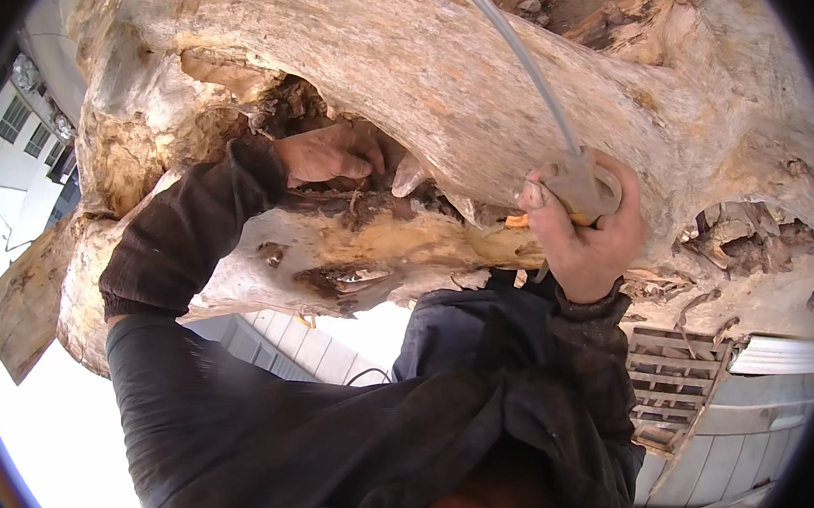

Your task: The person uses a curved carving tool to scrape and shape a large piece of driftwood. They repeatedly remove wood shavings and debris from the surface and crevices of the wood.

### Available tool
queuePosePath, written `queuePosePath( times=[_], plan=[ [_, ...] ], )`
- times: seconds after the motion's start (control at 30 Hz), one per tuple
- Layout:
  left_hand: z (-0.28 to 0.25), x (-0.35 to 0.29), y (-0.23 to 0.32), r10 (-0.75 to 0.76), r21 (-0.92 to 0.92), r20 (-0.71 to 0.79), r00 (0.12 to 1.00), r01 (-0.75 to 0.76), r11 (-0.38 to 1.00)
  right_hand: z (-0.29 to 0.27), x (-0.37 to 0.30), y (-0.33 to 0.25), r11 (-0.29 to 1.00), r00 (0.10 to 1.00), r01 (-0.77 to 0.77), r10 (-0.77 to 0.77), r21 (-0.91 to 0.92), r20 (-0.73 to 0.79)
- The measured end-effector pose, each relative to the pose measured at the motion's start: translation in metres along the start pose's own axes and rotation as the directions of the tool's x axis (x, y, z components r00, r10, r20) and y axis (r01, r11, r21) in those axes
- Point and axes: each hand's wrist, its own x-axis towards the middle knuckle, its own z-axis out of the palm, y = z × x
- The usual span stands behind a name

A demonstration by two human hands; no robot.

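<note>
A large pale piece of weathered wood [440, 58], like a tree trunk or root, fills the upper part of the head view. My left hand [334, 154] reaches into a dark hollow [295, 105] in it, fingers curled against the rough inner wood. What those fingers hold, if anything, is hidden. To the right, my right hand [592, 234] is closed around a rounded grey tool [579, 192], thumb on its near left side. From the tool's top a pale grey hose [524, 59] runs up out of view. A small orange piece [517, 221] shows by the thumb, close to the wood.
Jagged wood points [411, 174] jut into the hollow between my hands. Splintered, broken wood [734, 239] lies at the right. A slatted wooden pallet [672, 376] stands at the lower right. Buildings with windows [24, 128] appear at the far left.
</note>
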Motion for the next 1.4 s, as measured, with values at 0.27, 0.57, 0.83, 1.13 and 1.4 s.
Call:
queuePosePath(
  times=[0.27, 0.57, 0.83, 1.13, 1.4],
  plan=[
    [0.019, 0.014, 0.067, -0.119, 0.607, -0.062, 0.991, 0.132, 0.784, 0.003, 0.001, -0.006, 0.997, 0.999, -0.045, 0.044, 0.067, 0.021],
    [0.052, -0.002, 0.075, 0.029, -0.454, -0.364, 0.931, -0.205, 0.867, 0.001, 0.002, -0.011, 1.0, 0.999, -0.016, 0.015, 0.027, 0.04],
    [0.129, -0.039, 0.04, 0.619, 0.805, -0.583, 0.526, 0.269, 0.529, 0.002, 0.003, -0.021, 0.995, 0.993, -0.044, 0.034, 0.085, 0.113],
    [0.26, -0.005, 0.032, 0.661, 0.826, -0.557, 0.502, 0.412, 0.383, -0.001, 0.001, -0.031, 0.933, 0.978, -0.101, 0.029, 0.346, 0.208],
    [0.236, 0.072, 0.017, 0.507, 0.69, -0.723, 0.469, 0.53, 0.493, -0.075, -0.043, -0.035, 0.965, 0.931, -0.124, 0.032, 0.232, 0.363]
  ],
)
